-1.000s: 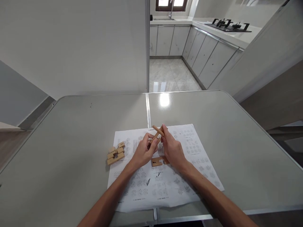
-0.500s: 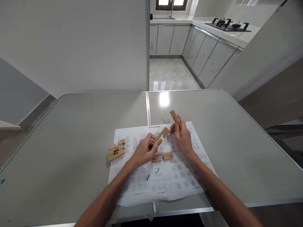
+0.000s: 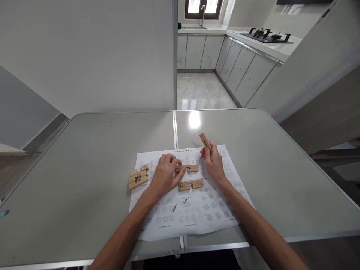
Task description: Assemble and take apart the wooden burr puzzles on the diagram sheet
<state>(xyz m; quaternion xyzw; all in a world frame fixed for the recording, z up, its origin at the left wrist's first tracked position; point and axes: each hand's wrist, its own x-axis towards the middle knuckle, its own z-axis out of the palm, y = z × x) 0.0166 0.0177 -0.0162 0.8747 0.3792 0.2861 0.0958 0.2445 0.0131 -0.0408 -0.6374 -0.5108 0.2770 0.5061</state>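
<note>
My left hand (image 3: 165, 174) has its thumb and fingers closed around the left end of a notched wooden puzzle piece (image 3: 192, 168), which lies level at the paper's surface. Just below it, a second notched wooden piece (image 3: 199, 183) with a dark mark at its left end rests on the printed sheet (image 3: 165, 232). My right hand (image 3: 215, 163) grips a wooden bar (image 3: 204, 139) with a slot, tilted up to the left above the sheet's far edge. Its lower end is hidden by my fingers.
A cluster of several small wooden pieces (image 3: 137, 182) sits over the sheet's left edge. The grey folding table (image 3: 84, 168) has a metal seam down its middle. Beyond are a white wall (image 3: 112, 56) and a kitchen counter with a stove (image 3: 267, 36).
My left hand has lowered its notched piece from a tilted position in the air to the paper, above the other piece. My right hand still holds the bar, shifted slightly left. The view tilted up slightly.
</note>
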